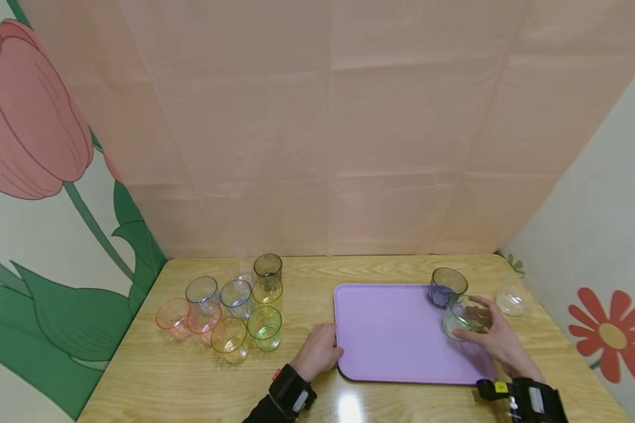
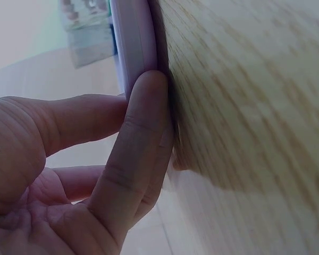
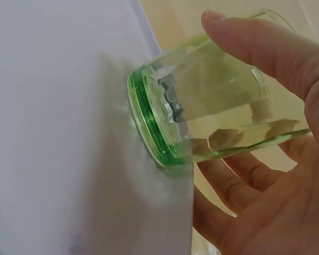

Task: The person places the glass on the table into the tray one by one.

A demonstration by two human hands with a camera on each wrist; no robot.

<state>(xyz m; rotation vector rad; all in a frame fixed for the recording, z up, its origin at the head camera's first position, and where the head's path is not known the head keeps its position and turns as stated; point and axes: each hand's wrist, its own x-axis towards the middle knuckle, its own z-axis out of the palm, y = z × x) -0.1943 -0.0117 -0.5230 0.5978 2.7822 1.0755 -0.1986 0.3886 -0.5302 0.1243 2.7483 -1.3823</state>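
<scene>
My right hand [image 1: 500,338] grips a green-tinted drinking glass [image 3: 218,111], thumb on one side and fingers round the other. The glass's thick green base is close over the purple tray [image 1: 391,335], near the tray's right side. Just behind it, a dark-tinted glass [image 1: 448,288] stands at the tray's back right corner. At the tray's left edge, my left hand [image 1: 320,352] pinches the rim. In the left wrist view, the fingers [image 2: 135,138] lie along the outside and underside of that edge, with the thumb on the other face.
Left of the tray, several glasses stand grouped on the wooden table [image 1: 307,282], including a red-rimmed glass [image 1: 173,317], a green glass [image 1: 265,329] and a yellow glass [image 1: 230,341]. A clear glass [image 1: 510,301] is right of the tray. Walls border the table's back and sides.
</scene>
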